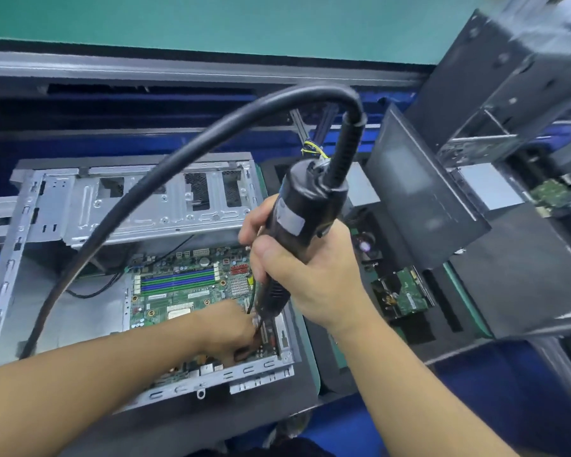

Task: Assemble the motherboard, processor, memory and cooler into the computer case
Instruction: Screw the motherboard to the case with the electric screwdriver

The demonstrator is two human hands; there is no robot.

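right hand (307,275) wraps the electric screwdriver (297,209), its long axis near upright, bit just below the grip over the motherboard (178,291) in the computer case (30,258); left hand (231,328) sits nearer, at the tip, its hold unclear

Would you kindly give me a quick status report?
Right hand grips screwdriver, tip down at motherboard. Left hand beside tip, grip unclear. Cable loops over case.

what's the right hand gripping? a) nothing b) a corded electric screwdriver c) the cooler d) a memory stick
b: the right hand is wrapped round the black electric screwdriver, its cord looping off the top and its tip pointing down at the motherboard.
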